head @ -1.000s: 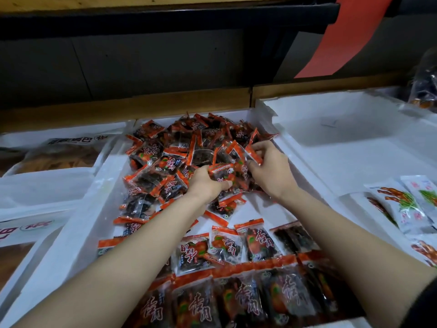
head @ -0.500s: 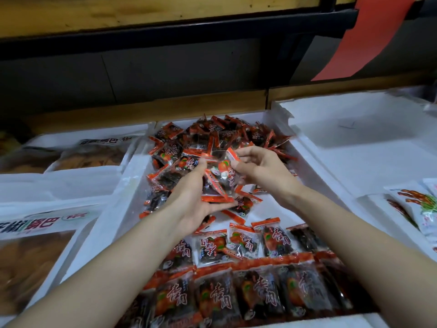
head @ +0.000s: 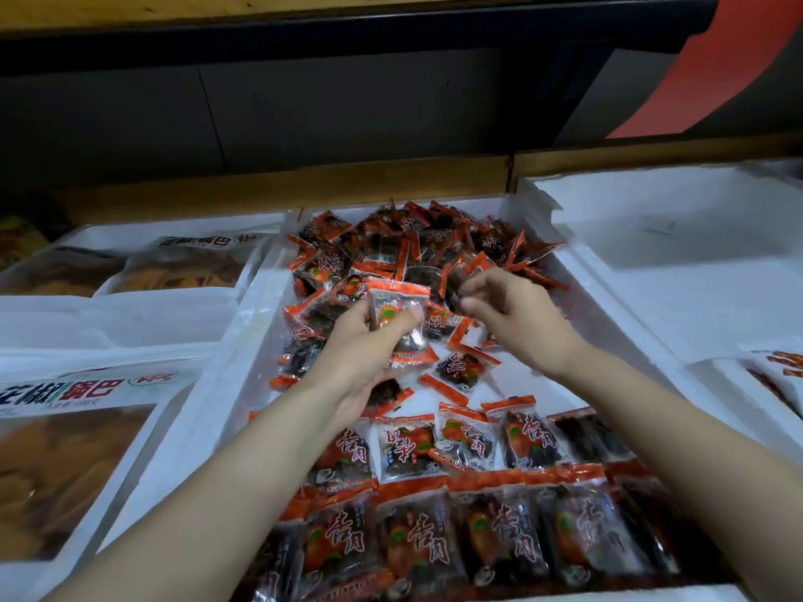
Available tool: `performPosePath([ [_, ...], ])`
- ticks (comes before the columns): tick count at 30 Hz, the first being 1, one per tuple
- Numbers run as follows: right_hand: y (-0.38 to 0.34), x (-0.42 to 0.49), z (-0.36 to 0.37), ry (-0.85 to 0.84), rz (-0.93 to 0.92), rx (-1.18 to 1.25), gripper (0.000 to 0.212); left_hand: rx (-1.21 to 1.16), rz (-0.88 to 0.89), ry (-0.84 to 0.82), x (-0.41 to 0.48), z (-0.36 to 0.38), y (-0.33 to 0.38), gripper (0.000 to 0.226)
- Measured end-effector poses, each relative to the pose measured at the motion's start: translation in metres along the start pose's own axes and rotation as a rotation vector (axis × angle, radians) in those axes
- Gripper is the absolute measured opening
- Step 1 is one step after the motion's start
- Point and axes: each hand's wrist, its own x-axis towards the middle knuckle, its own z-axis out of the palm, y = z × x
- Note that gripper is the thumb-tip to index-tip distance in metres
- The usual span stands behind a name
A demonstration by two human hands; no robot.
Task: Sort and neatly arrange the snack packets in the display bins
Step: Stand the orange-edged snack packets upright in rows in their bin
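A white foam bin (head: 243, 341) holds small orange-edged snack packets with dark contents. A loose heap of packets (head: 404, 249) fills its far end, and neat rows of packets (head: 456, 536) line its near end. My left hand (head: 360, 362) holds a small stack of packets (head: 397, 310) upright above the bin's middle. My right hand (head: 512, 315) hovers just right of that stack at the heap's near edge, its fingers curled; whether they pinch a packet is unclear.
Left of the bin lie large bags of yellow crisps (head: 65, 462) in white trays. To the right is a white foam bin (head: 678, 271) with white packets (head: 782, 375) at its near right. A dark shelf front runs along the back.
My left hand has gathered packets from the heap and lifted them into an upright stack. My right hand has let go of the stack and moved slightly right toward the heap.
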Motion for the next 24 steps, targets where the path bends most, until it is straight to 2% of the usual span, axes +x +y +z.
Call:
performPosePath([
  [2,0.013,-0.002,0.0,-0.165,0.036,-0.31,0.027,-0.028,0.051,0.057,0.002,-0.003,0.001,0.026],
  [5,0.021,-0.006,0.006,-0.399,0.164,-0.486,0.057,-0.065,0.071,0.068,0.005,-0.009,0.002,0.027],
  [7,0.02,-0.005,0.01,-0.444,0.169,-0.507,0.068,-0.079,0.069,0.073,0.005,-0.012,0.002,0.027],
  [8,0.019,-0.004,0.011,-0.456,0.173,-0.491,0.07,-0.077,0.053,0.081,0.005,-0.012,0.003,0.038],
  [10,0.018,-0.002,0.012,-0.476,0.193,-0.445,0.074,-0.073,0.019,0.098,0.008,-0.013,0.003,0.074],
  [11,0.017,-0.001,0.012,-0.485,0.21,-0.422,0.078,-0.078,0.016,0.1,0.01,-0.014,0.003,0.082],
  [15,0.015,0.0,0.013,-0.509,0.232,-0.403,0.087,-0.071,-0.002,0.099,0.015,-0.016,0.004,0.089],
  [17,0.014,0.002,0.013,-0.514,0.265,-0.395,0.085,-0.045,0.014,0.116,0.016,-0.016,0.004,0.088],
  [18,0.016,0.004,0.012,-0.519,0.283,-0.378,0.075,-0.037,0.025,0.127,0.017,-0.016,0.003,0.085],
  [20,0.018,0.005,0.01,-0.531,0.279,-0.32,0.036,-0.03,0.051,0.141,0.017,-0.016,0.003,0.08],
  [22,0.014,0.004,0.005,-0.518,0.251,-0.274,0.042,-0.027,0.051,0.15,0.019,-0.017,0.003,0.081],
  [24,0.008,0.003,-0.003,-0.434,0.189,-0.24,0.037,-0.003,0.052,0.154,0.02,-0.019,0.003,0.072],
])
